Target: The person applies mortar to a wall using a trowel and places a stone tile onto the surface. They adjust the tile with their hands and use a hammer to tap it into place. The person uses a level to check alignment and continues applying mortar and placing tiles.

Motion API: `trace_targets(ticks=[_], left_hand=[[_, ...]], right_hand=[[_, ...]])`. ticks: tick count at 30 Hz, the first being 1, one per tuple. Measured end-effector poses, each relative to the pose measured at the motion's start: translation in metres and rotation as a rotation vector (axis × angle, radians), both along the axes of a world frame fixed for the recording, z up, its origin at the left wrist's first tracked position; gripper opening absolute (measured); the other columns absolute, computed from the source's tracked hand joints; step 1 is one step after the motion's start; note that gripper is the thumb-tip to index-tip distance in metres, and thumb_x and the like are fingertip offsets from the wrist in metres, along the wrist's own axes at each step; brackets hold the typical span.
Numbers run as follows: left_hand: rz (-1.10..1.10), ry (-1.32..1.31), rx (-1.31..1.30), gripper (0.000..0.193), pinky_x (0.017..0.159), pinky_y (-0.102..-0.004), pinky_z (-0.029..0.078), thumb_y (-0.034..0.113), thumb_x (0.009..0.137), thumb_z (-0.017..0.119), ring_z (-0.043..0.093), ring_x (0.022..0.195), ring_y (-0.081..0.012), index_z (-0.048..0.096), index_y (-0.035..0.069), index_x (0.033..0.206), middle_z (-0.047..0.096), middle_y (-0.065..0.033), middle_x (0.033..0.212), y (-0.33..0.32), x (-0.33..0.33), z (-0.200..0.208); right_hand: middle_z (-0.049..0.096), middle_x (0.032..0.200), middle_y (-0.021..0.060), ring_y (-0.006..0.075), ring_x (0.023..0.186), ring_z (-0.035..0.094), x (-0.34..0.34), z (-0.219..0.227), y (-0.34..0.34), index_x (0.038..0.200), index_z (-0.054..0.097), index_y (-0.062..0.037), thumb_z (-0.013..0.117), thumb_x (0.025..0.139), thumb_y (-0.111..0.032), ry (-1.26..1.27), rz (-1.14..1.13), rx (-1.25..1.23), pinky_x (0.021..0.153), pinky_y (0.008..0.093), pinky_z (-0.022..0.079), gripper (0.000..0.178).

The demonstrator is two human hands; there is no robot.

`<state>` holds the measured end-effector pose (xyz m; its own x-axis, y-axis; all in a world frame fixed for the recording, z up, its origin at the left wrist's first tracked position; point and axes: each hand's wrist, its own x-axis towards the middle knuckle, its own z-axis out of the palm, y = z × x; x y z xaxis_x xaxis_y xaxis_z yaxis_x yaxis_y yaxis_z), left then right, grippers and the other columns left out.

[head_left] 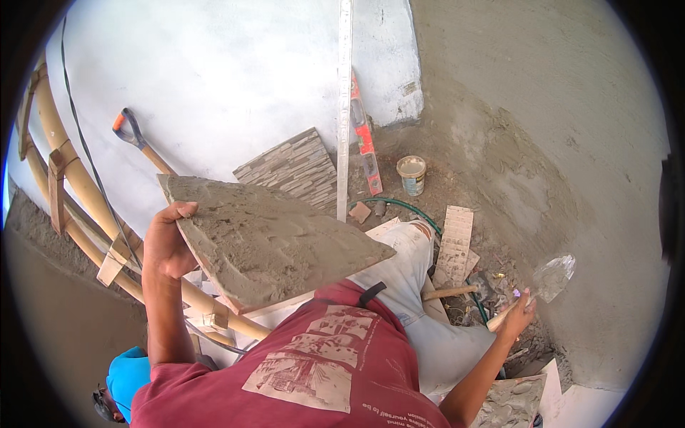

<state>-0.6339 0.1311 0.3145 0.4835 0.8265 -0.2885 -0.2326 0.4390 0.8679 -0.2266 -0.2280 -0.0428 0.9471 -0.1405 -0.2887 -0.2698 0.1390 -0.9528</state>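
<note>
My left hand (170, 239) grips the left edge of a large square tile (239, 309), thumb on the upper face. Wet grey mortar (278, 246) with uneven ridges covers that face, and the tile is tilted in front of my chest. Out to the right, my right hand (519, 314) is closed round the wooden handle of a trowel (554, 278). Its mortar-smeared metal blade points up and away, beside the grey rendered wall (606, 178); whether it touches the wall I cannot tell.
A bamboo ladder (75, 167) stands at left, near a person in blue (127, 378). Against the white wall are a shovel (135, 135), a stone-patterned tile (292, 171), a straightedge (344, 107) and a red level (365, 139). A tub (412, 173), green hose (403, 205) and rubble lie beyond my legs.
</note>
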Motion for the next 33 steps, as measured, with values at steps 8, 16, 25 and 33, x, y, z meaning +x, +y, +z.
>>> trace_targets(ticks=[8, 16, 25, 33], left_hand=[[0.232, -0.139, -0.045, 0.046, 0.090, -0.0615, 0.058, 0.015, 0.098, 0.041, 0.051, 0.118, -0.0590, 0.034, -0.021, 0.125, 0.047, -0.0417, 0.128, 0.077, -0.024, -0.031], [0.347, -0.209, -0.181, 0.060, 0.099, -0.0652, 0.050, 0.015, 0.103, 0.029, 0.021, 0.134, -0.0670, 0.001, -0.023, 0.138, 0.013, -0.0472, 0.147, 0.153, -0.026, -0.075], [0.488, -0.097, -0.216, 0.061, 0.109, -0.0671, 0.039, 0.012, 0.101, 0.033, 0.021, 0.137, -0.0638, 0.003, -0.020, 0.143, 0.014, -0.0427, 0.151, 0.236, 0.024, -0.174], [0.541, 0.009, -0.215, 0.050, 0.108, -0.0660, 0.041, 0.011, 0.102, 0.030, 0.024, 0.136, -0.0625, 0.019, -0.021, 0.139, 0.022, -0.0439, 0.147, 0.250, 0.084, -0.185]], right_hand=[[0.048, 0.066, 0.0059, 0.0133, 0.044, 0.047, -0.031, -0.018, -0.024, 0.136, 0.043, 0.0051, 0.062, 0.098, -0.041, 0.035, 0.061, -0.061, 0.039, 0.0277, 0.040, 0.063], [0.049, 0.065, 0.0040, 0.0114, 0.045, 0.047, -0.056, -0.004, -0.046, 0.111, 0.050, -0.0029, 0.062, 0.098, -0.041, 0.077, -0.010, -0.152, 0.039, 0.0266, 0.039, 0.042], [0.046, 0.063, 0.0022, 0.0100, 0.044, 0.045, -0.091, 0.038, -0.014, 0.120, 0.051, 0.0000, 0.055, 0.103, -0.034, 0.077, 0.027, -0.224, 0.039, 0.0247, 0.038, 0.038], [0.049, 0.061, 0.0015, 0.0105, 0.042, 0.047, -0.105, 0.050, 0.011, 0.119, 0.057, -0.0021, 0.059, 0.101, -0.036, 0.081, 0.097, -0.219, 0.037, 0.0248, 0.038, 0.039]])
